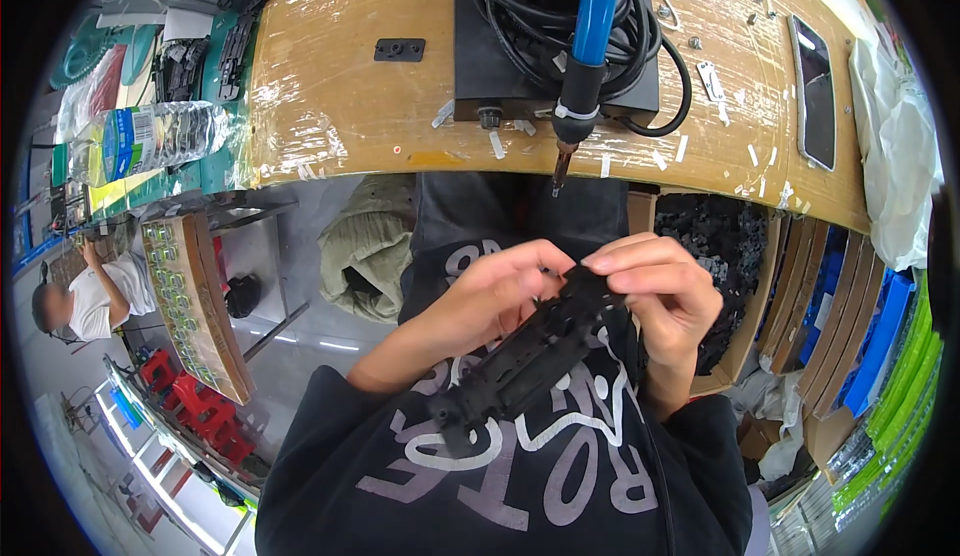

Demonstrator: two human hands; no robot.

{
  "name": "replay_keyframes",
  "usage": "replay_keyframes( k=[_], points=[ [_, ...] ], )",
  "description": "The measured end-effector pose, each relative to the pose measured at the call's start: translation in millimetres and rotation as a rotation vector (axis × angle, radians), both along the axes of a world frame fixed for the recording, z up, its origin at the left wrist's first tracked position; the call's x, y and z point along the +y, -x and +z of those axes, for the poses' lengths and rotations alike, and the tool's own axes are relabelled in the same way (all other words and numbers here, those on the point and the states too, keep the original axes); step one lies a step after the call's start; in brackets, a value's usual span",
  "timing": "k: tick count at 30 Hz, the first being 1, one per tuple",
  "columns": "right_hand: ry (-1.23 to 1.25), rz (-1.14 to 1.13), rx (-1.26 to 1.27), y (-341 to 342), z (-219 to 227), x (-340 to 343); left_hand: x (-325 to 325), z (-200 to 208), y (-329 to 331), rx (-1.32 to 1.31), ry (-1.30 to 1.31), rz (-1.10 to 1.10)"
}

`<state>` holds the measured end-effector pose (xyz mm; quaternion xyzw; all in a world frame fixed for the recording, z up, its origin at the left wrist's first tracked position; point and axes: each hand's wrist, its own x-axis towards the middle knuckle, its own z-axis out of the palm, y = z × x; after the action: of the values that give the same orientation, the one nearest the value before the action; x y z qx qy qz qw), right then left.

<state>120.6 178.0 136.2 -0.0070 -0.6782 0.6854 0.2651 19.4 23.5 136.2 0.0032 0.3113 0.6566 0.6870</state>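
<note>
A long black plastic part with slots and small fittings is held at a slant in front of my chest. My left hand closes round its upper end from the left. On the other side, my right hand pinches the same end, its thumb and fingertips meeting near my left fingertips. Whether a smaller piece lies between the fingertips is too small to make out. Above my hands, a blue-handled electric screwdriver hangs tip down over the table's near edge.
On the taped wooden table lie a small black plate, a black box with coiled cable, and a phone. A water bottle lies at left. A carton of black parts stands at right. A person sits far left.
</note>
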Motion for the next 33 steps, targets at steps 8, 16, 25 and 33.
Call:
replay_keyframes(
  k=[8,16,25,33],
  points=[
    [0.114,-0.044,-0.184,3,-21,-9,8,-4,1,0.215,0.06,0.034],
    [0.742,0.116,-0.57,-6,-50,-17,15,-39,-4,0.669,0.229,0.243],
    [0.747,0.12,-0.554,-4,-42,-17,16,-33,-1,0.677,0.246,0.25],
    [0.747,0.084,-0.56,-3,-44,-19,17,-34,-1,0.669,0.259,0.258]
  ],
)
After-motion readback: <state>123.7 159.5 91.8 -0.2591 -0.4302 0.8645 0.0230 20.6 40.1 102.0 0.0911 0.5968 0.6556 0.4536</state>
